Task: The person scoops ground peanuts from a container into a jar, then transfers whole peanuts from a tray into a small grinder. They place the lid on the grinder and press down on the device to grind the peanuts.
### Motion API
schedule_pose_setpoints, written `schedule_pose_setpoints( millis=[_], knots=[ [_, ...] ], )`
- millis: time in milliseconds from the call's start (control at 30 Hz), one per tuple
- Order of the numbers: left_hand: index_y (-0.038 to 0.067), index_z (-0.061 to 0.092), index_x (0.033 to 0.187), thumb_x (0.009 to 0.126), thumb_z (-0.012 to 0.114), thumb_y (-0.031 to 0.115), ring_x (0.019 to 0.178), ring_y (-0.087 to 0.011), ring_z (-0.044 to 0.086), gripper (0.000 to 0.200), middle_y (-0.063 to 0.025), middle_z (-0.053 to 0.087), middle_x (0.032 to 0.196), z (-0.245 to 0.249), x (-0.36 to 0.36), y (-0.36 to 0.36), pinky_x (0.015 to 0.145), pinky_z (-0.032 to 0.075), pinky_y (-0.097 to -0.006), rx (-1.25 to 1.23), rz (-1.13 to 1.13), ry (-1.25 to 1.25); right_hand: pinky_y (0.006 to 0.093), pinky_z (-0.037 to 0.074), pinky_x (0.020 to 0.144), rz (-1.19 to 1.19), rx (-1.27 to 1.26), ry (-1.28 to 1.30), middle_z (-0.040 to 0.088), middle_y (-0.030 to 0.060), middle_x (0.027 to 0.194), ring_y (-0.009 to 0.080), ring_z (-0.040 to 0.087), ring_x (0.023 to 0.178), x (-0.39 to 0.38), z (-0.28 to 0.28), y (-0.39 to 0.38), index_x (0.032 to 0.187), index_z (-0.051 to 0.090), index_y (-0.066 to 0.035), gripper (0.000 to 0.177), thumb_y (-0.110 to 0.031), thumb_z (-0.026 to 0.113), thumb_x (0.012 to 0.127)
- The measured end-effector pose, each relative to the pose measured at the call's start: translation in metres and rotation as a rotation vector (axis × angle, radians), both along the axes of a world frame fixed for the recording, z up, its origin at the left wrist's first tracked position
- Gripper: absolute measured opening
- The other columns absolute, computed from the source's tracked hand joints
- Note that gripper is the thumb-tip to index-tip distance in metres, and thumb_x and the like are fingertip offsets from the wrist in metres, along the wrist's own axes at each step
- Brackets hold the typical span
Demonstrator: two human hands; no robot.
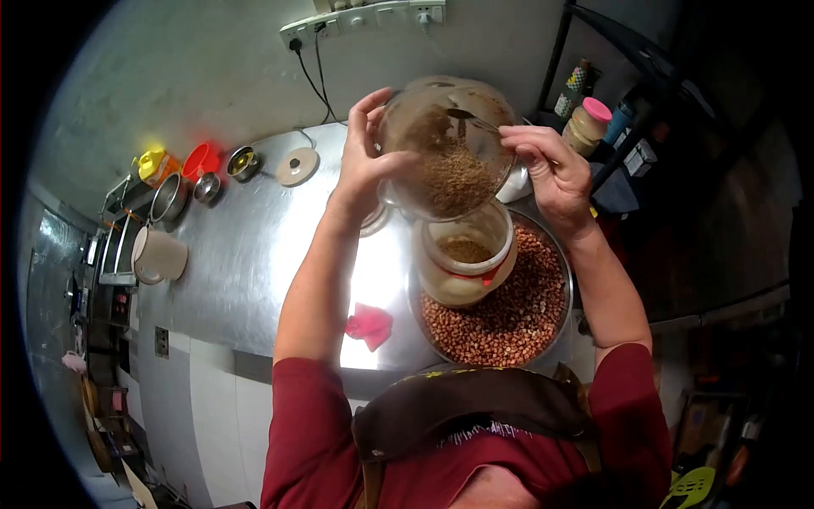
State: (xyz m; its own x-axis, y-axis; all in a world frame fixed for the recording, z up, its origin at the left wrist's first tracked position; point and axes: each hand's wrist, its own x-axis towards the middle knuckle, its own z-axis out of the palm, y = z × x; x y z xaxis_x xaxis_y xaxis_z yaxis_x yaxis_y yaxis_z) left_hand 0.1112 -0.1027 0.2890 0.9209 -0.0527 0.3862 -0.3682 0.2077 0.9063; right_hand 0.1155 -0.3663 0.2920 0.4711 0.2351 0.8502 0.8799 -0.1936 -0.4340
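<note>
Your left hand [369, 157] grips the side of the clear bowl [485, 100], which tilts above the jar [451, 287]; whether it touches the jar's rim, I cannot tell. Your right hand [555, 174] pinches what looks like a spoon [462, 114], its head inside the bowl. The brown powder [462, 174] lies toward the bowl's lower edge, over the jar's mouth. Tip too steeply and the powder could slide in one rush, spilling onto the nuts [519, 332] around the jar's base. The jar stands in their round tray [570, 297], so a knock could make it lean on that loose footing.
</note>
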Motion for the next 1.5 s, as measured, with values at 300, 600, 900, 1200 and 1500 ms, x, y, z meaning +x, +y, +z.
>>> schedule_pose_setpoints(
  millis=[300,600,900,1200,1500],
  knots=[
    [0.009,0.030,0.153,0.060,0.083,0.029,0.131,-0.0331,0.046,0.109,-0.0193,0.044,0.136,0.003,-0.003,0.000,0.115,0.038,-0.0445,0.027,-0.006,0.022,0.0329,0.052,0.093,0.081,-0.086,0.049,0.072,0.0150,0.112,0.0240,0.068,0.103,0.000,-0.007,-0.001,0.105,0.069,0.003,0.015,-0.009,0.062,0.101],
    [0.008,0.032,0.150,0.057,0.083,0.020,0.127,-0.0331,0.050,0.107,-0.0192,0.047,0.134,0.003,-0.001,0.000,0.113,0.042,-0.0458,-0.006,-0.002,0.015,0.0317,0.054,0.089,0.093,-0.094,0.084,0.072,0.0139,0.111,0.0225,0.069,0.099,0.002,-0.019,-0.009,0.101,0.067,0.003,0.012,-0.008,0.062,0.101],
    [0.011,0.032,0.152,0.059,0.082,0.017,0.129,-0.0324,0.049,0.105,-0.0186,0.047,0.136,-0.003,0.003,0.002,0.113,0.041,-0.0451,0.012,-0.006,-0.032,0.0281,0.056,0.075,0.075,0.066,0.355,0.071,0.0096,0.093,0.0140,0.068,0.082,-0.016,-0.030,-0.019,0.101,0.069,0.004,0.019,-0.009,0.056,0.105],
    [0.011,0.032,0.151,0.058,0.084,0.018,0.131,-0.0334,0.048,0.107,-0.0189,0.046,0.138,0.001,0.002,-0.001,0.115,0.039,-0.0451,0.028,-0.020,-0.041,0.0329,0.056,0.079,0.010,-0.113,0.002,0.071,0.0143,0.098,0.0255,0.070,0.086,-0.030,0.003,-0.020,0.099,0.067,0.003,0.006,-0.001,0.064,0.097],
    [0.012,0.033,0.151,0.059,0.082,0.015,0.133,-0.0331,0.047,0.105,-0.0186,0.046,0.140,0.000,0.003,0.001,0.116,0.038,-0.0449,0.067,-0.012,-0.067,0.0333,0.055,0.072,-0.068,-0.044,0.273,0.068,0.0131,0.088,0.0267,0.069,0.078,0.004,-0.021,0.011,0.095,0.066,0.001,0.013,-0.010,0.063,0.100]
  ],
)
